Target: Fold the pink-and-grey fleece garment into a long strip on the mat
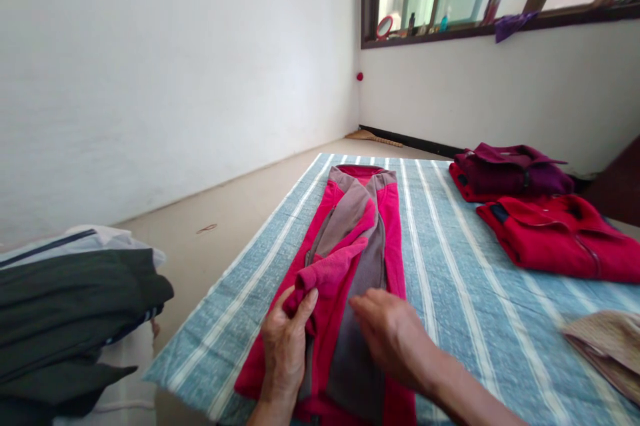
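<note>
A pink and grey zip-up jacket (393,246) lies lengthwise before me with its sides folded inward and its collar at the far end. One sleeve (333,266) is folded across its front, the cuff end toward me. My left hand (285,339) pinches that cuff between thumb and fingers. Over the grey panel on the right, my right hand (390,329) is slightly blurred, its fingers bent and close together. Whether its fingertips touch the fabric or hold anything is hard to make out.
A blue-and-white striped cloth (450,319) covers the surface under the jacket. Folded purple (515,169) and red (570,236) garments lie at the right, with a beige cloth item (607,346) nearer. Dark clothes (75,313) are piled at the left. White walls stand behind.
</note>
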